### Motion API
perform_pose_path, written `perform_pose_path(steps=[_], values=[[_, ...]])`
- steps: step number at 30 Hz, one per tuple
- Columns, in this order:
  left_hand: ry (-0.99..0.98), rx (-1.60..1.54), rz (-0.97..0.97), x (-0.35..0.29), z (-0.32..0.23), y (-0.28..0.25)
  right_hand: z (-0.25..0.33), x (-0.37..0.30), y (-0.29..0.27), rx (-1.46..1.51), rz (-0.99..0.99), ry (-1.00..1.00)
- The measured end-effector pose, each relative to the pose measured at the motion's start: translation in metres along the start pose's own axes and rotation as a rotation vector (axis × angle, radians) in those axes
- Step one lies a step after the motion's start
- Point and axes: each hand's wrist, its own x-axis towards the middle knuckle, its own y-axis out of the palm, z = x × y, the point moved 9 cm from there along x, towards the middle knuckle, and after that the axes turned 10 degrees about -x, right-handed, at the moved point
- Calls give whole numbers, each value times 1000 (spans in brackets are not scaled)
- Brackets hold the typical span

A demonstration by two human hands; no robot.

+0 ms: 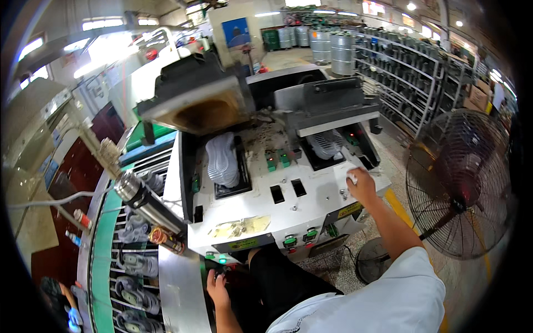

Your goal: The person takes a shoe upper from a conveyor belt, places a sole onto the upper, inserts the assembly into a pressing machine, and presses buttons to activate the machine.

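Note:
A white two-station press machine point(255, 200) stands before me. In its left bay a grey shoe point(223, 161) lies with its ribbed sole up, beneath a raised dark lid point(202, 102). Another grey shoe point(326, 145) sits in the right bay, partly covered by the right-hand lid point(327, 108). Close to the machine's right front corner is my right hand point(362, 186), fingers bent and apart, with nothing visible in them. Low at the left, below the lit green button point(222, 259), my left hand point(218, 287) has curled fingers at a small dark object I cannot make out.
To the left, a conveyor point(101, 277) carries several grey shoes point(136, 263). A steel flask point(145, 200) and a can point(166, 240) stand beside the machine. At right are a large fan point(463, 183) and shelving point(394, 77). Another person's gloved hand point(75, 316) shows lower left.

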Motion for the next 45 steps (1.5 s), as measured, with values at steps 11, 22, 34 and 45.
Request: perform_pose_path(steps=[11, 22, 34, 45], values=[[727, 1036, -1308, -364, -131, -254, -87, 256, 161, -378, 475, 130], [641, 382, -1198, -339, -20, -368, -69, 231, 132, -170, 104, 484], [483, 342, -1166, -209, -109, -454, -10, 52, 31, 78, -508, 162], [493, 520, -1106, -131, -114, -522, -59, -35, 45, 1371, 249, 376]])
